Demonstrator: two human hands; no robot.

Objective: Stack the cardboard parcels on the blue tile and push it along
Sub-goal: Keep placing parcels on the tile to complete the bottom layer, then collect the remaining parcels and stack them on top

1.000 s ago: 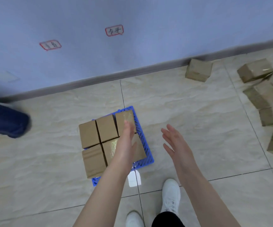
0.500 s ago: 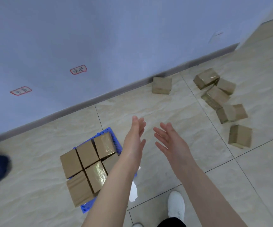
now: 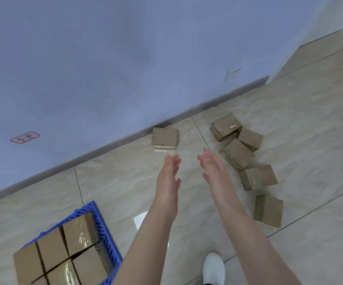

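Head view: the blue tile (image 3: 102, 223), lower left of the frame, carries a layer of parcels (image 3: 63, 256), while loose parcels (image 3: 238, 155) lie at right of centre on the floor (image 3: 115, 182). Risk: a hurried two-handed grab could knock neighbouring parcels, since they touch. The left hand (image 3: 169, 177) and right hand (image 3: 213, 167) reach forward, spread open and empty, touching nothing.

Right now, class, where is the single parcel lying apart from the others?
The lone parcel sits on the floor against the grey skirting board, just beyond the left hand, left of the loose parcels.
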